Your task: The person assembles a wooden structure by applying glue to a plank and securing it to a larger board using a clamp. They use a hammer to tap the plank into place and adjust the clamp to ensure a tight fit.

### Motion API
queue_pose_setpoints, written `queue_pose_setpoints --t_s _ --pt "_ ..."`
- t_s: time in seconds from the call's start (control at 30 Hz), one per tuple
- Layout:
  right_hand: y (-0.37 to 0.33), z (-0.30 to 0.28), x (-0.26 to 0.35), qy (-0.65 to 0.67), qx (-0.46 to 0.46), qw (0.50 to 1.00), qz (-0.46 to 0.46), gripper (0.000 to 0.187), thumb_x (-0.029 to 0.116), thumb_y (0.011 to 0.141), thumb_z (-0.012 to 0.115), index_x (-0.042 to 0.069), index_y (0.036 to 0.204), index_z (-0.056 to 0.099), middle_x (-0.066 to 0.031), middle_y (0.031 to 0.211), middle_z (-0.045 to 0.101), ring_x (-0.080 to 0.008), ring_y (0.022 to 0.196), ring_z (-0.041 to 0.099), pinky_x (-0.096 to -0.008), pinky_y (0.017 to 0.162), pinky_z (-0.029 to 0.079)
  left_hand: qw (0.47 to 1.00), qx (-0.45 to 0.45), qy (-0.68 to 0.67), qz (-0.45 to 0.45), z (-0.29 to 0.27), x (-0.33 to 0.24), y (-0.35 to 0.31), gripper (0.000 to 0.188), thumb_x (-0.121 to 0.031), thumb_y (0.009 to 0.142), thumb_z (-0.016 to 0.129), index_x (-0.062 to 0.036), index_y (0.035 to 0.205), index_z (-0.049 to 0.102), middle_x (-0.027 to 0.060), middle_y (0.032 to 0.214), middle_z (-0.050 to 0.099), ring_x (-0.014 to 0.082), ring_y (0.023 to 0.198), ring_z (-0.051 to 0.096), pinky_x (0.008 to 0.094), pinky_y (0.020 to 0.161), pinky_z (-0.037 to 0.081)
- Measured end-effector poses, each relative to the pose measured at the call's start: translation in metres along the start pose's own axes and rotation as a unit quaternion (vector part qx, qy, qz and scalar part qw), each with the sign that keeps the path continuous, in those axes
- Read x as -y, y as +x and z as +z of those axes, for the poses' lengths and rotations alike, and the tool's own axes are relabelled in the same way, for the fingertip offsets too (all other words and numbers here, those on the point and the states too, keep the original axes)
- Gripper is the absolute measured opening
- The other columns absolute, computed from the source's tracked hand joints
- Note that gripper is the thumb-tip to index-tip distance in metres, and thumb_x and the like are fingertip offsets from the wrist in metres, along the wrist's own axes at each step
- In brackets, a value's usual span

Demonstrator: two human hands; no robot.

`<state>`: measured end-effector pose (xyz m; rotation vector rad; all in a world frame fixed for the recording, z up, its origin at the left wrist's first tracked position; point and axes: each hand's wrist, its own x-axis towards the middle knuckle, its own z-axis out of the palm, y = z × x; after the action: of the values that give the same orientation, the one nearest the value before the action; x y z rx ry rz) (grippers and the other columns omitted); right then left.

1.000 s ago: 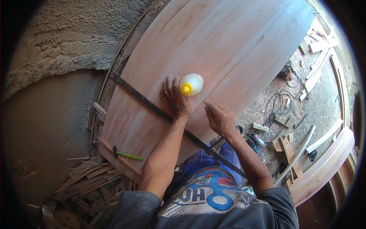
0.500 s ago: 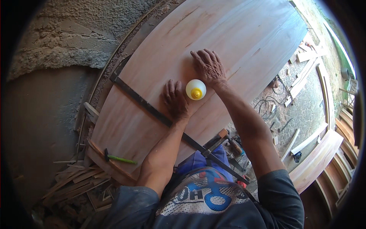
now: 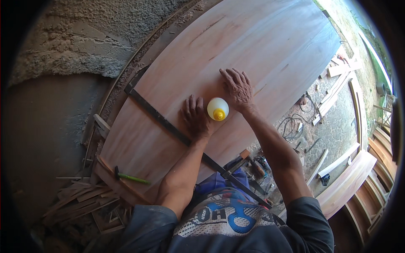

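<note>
A wide pale wooden panel (image 3: 253,50), made of boards with reddish grain and a few dark streaks, lies under both hands. My left hand (image 3: 196,117) rests palm down on it, fingers spread, just left of a bottle. Beyond the bottle and to its right, my right hand (image 3: 240,89) also lies flat with fingers extended. The white squeeze bottle (image 3: 216,103) with a yellow cap stands upright between my hands, and neither grips it. A dark metal bar clamp (image 3: 158,117) crosses the panel diagonally on the near side of my left hand.
A green-handled hammer (image 3: 133,178) lies at the panel's near left corner. Wood offcuts (image 3: 80,202) are heaped below it. A rough wall (image 3: 80,50) borders the left. On the right floor are a black cable (image 3: 291,126), loose strips and a curved wooden panel (image 3: 346,185).
The view has shifted slightly, so the panel and bottle appear a little lower. My right hand seems to have slid a little toward me; both hands remain flat on the wood.
</note>
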<state>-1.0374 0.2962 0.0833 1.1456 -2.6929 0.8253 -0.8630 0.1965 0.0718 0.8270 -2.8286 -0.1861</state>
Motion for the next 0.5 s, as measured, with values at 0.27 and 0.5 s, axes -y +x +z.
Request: queue_pose_setpoints --t_s 0.27,0.5 --pt "-0.169 -0.098 0.010 0.010 -0.001 0.981 0.194 0.044 0.017 0.094 0.063 0.009 0.137 0.055 -0.0159 0.126 0.058 -0.0343 0.119 0.054 -0.0457 0.101 0.041 1.000 0.001 0.012 -0.008 0.000 0.000 -0.003 0.063 -0.027 0.087 0.065 -0.0171 0.144 0.039 0.0104 0.153 0.036 0.0347 0.146 0.030 0.0611 0.115 0.026" --pt "-0.331 -0.101 0.044 0.012 0.222 0.923 0.313 0.057 0.028 0.089 0.070 0.009 0.138 0.051 -0.0164 0.119 0.061 -0.0353 0.109 0.060 -0.0465 0.092 0.048 1.000 -0.019 0.018 0.009 0.008 -0.001 0.001 0.058 -0.028 0.090 0.061 -0.0170 0.143 0.040 0.0106 0.152 0.038 0.0351 0.145 0.031 0.0609 0.115 0.026"
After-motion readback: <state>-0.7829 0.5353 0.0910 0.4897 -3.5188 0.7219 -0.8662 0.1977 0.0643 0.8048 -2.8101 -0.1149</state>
